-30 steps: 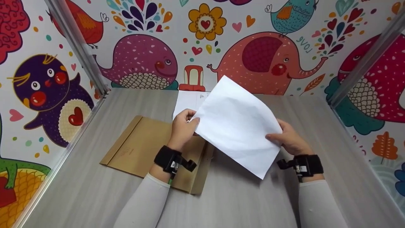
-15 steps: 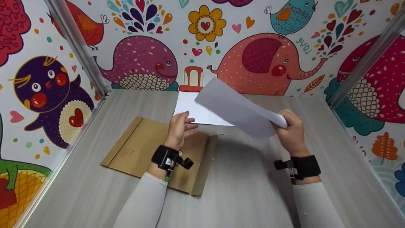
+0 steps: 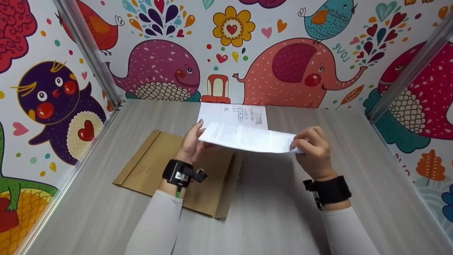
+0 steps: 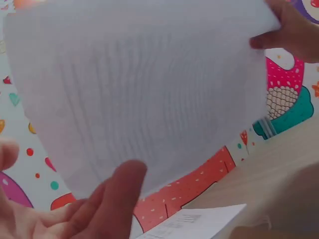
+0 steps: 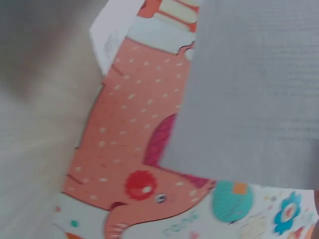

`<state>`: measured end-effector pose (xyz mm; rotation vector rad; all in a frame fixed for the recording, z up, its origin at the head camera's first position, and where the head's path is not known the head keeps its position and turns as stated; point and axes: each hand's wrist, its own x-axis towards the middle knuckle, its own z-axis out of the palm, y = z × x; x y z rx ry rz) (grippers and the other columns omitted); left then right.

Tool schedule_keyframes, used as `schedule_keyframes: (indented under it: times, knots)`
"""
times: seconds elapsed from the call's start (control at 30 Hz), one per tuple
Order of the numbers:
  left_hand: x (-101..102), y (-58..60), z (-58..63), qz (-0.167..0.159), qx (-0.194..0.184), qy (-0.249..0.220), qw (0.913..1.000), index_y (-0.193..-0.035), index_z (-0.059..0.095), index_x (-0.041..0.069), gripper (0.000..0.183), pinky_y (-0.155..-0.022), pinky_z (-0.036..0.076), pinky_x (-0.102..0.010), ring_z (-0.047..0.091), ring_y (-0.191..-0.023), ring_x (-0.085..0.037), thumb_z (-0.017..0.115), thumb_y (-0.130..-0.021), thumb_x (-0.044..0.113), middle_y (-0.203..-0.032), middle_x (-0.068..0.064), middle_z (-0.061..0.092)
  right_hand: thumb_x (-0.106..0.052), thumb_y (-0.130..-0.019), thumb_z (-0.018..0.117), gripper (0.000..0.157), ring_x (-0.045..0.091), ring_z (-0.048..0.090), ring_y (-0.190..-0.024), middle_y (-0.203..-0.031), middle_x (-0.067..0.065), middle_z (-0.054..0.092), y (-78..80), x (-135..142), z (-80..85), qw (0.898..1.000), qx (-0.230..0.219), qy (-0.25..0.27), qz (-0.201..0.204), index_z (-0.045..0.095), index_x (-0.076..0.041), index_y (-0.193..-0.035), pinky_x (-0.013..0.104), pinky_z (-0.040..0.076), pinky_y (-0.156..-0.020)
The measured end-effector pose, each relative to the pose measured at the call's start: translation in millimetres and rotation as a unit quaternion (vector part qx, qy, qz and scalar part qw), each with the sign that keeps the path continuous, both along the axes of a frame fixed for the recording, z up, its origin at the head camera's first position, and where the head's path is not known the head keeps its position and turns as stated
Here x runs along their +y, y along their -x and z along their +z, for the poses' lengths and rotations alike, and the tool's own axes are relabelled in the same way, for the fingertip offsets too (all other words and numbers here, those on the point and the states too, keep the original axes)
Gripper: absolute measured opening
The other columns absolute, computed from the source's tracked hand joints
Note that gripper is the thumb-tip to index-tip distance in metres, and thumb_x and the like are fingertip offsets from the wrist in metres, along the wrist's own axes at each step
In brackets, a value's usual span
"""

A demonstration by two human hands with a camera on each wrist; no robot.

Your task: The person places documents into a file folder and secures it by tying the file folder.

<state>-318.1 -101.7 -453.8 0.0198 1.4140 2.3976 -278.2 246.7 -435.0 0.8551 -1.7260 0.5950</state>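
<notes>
A white printed sheet of paper hangs above the table, its lines of text facing up toward the head camera. My right hand pinches its right edge between thumb and fingers. At the other end is my left hand, thumb up and fingers loosely extended, close by the sheet's left edge. In the left wrist view those fingers overlap the sheet's lower border without curling round it. A second sheet with a line drawing lies flat at the table's back edge, partly covered from view by the held one.
A brown kraft document folder lies slanted on the grey table, partly under the left forearm. Patterned walls close off the back and sides, with metal posts at the corners.
The left hand has let go of the sheet. The right hand has swung and tilted the sheet from its blank side to its printed side, bringing its free end back toward the left hand.
</notes>
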Motion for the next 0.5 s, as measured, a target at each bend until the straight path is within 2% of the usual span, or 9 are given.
schedule_keyframes:
  times: [0.07, 0.17, 0.27, 0.33, 0.5]
  knots:
    - [-4, 1.5, -0.3, -0.007, 0.009, 0.004, 0.9999, -0.125, 0.055, 0.003, 0.053, -0.08, 0.057, -0.029, 0.073, -0.085, -0.014, 0.031, -0.106, 0.046, -0.096, -0.002, 0.076, 0.014, -0.074, 0.068, 0.028, 0.03, 0.053, -0.079, -0.075, 0.01, 0.059, -3.3, -8, 0.9, 1.0, 0.012, -0.016, 0.001, 0.062, -0.01, -0.062, 0.036, 0.04, -0.068]
    - [-10, 2.8, -1.2, -0.013, 0.041, 0.036, 0.9984, -0.125, 0.054, -0.002, 0.042, -0.071, 0.057, -0.023, 0.072, -0.08, -0.011, 0.034, -0.107, 0.031, -0.09, 0.0, 0.074, 0.013, -0.073, 0.071, 0.029, 0.031, 0.053, -0.083, -0.076, 0.009, 0.061, -4.3, -18, -3.0, 0.999, 0.01, -0.031, 0.001, 0.062, -0.012, -0.061, 0.036, 0.041, -0.07]
    - [-12, 3.2, -1.9, -0.007, 0.057, 0.07, 0.9959, -0.134, 0.048, -0.003, 0.036, -0.072, 0.058, -0.024, 0.073, -0.082, -0.013, 0.039, -0.106, 0.016, -0.094, -0.001, 0.073, 0.011, -0.073, 0.073, 0.027, 0.03, 0.053, -0.086, -0.081, 0.009, 0.062, -1.6, -19, -10.7, 0.999, -0.007, -0.039, -0.022, 0.063, -0.013, -0.065, 0.035, 0.043, -0.072]
    - [-11, 3.3, -1.8, 0.01, 0.066, 0.084, 0.9942, -0.139, 0.044, -0.004, 0.038, -0.074, 0.059, -0.025, 0.073, -0.085, -0.015, 0.042, -0.104, 0.009, -0.098, -0.003, 0.072, 0.011, -0.072, 0.074, 0.025, 0.03, 0.054, -0.088, -0.085, 0.01, 0.062, 1.6, -15, -16.2, 0.998, -0.026, -0.035, -0.046, 0.065, -0.012, -0.069, 0.034, 0.043, -0.072]
    - [-4, 3.5, 0.6, 0.051, 0.097, 0.12, 0.9866, -0.145, 0.042, 0.0, 0.041, -0.08, 0.058, -0.028, 0.072, -0.094, -0.017, 0.043, -0.104, 0.005, -0.119, -0.015, 0.067, 0.01, -0.074, 0.072, 0.022, 0.031, 0.053, -0.093, -0.096, 0.015, 0.059, 10.4, 2, -24.8, 0.987, -0.106, -0.015, -0.122, 0.066, -0.007, -0.087, 0.035, 0.042, -0.077]
